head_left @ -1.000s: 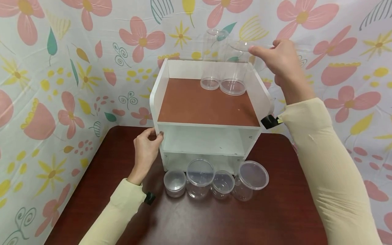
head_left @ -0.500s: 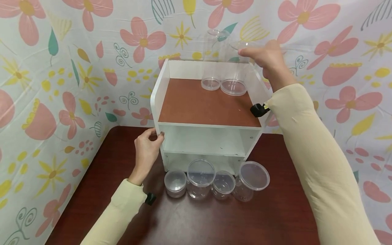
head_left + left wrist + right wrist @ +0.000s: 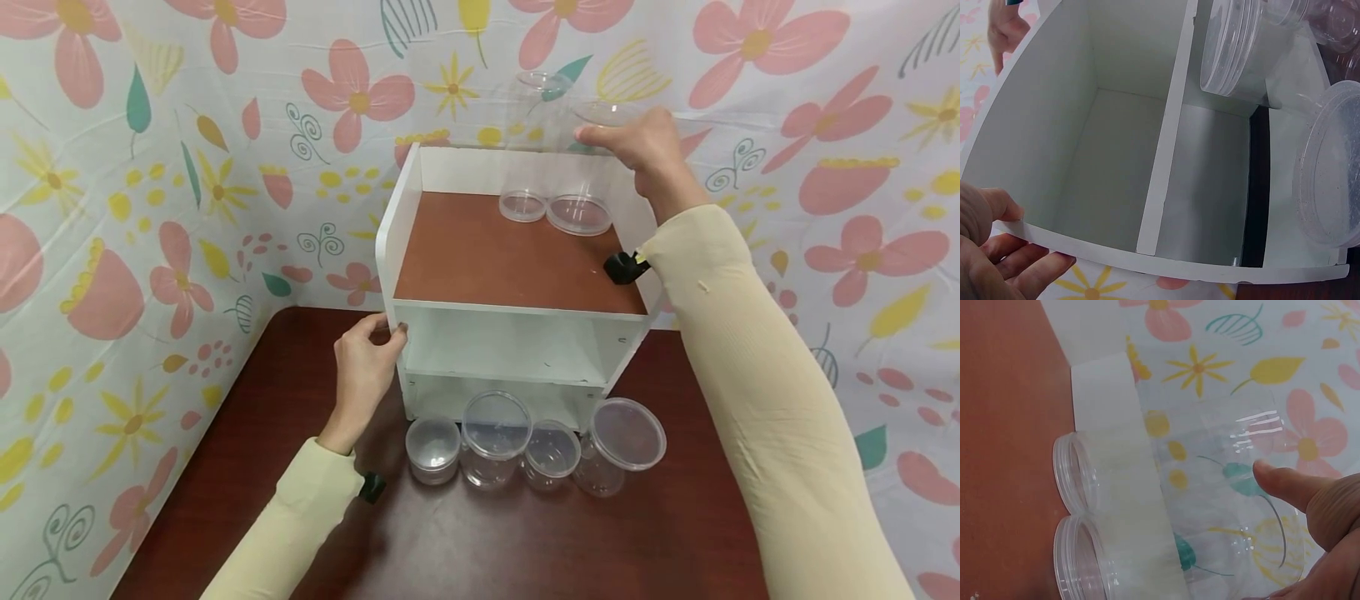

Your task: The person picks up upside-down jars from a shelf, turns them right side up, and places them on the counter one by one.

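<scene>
The wide clear jar [image 3: 582, 179] stands upright near the rear right corner of the brown top board [image 3: 480, 262]. The right hand [image 3: 648, 150] is at its upper part, with the thumb laid along the side; the other fingers are mostly hidden, so I cannot tell if they close around it. The narrow clear jar [image 3: 524, 154] stands upright just beside it, to the left. The left hand [image 3: 366, 367] pinches the front edge of the left wall [image 3: 397, 229] between thumb and fingers, a little below the board. On the table [image 3: 525, 550], four clear containers [image 3: 495, 429] make a row before the front of the white shelf unit [image 3: 517, 307]. Behind hangs a flowered cloth [image 3: 225, 108].
</scene>
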Demonstrator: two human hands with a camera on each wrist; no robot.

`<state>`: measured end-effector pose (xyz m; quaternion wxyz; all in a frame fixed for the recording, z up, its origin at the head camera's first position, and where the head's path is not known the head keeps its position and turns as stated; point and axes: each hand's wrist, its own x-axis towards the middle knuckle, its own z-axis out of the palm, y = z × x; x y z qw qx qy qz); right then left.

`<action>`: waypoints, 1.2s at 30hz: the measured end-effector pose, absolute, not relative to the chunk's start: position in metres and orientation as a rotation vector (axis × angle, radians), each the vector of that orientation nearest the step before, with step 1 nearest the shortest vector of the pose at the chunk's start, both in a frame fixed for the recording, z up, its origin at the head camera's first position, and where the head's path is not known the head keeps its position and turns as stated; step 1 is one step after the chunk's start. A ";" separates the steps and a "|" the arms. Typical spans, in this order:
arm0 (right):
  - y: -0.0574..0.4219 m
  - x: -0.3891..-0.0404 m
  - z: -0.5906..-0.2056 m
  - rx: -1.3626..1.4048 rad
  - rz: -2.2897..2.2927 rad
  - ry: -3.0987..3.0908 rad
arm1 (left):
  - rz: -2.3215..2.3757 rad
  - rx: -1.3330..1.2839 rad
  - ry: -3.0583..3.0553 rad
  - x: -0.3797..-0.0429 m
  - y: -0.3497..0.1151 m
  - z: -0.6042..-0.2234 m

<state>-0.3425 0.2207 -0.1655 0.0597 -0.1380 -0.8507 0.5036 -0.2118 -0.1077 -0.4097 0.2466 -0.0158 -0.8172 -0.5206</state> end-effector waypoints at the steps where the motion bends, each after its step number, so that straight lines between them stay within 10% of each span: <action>1: 0.221 -0.342 -0.166 -0.408 1.525 -2.579 | -1.418 -0.044 -2.229 -0.212 -0.108 -0.410; 36: 0.246 -0.300 -0.165 -0.256 1.425 -2.568 | -1.409 -0.057 -2.227 -0.211 -0.108 -0.410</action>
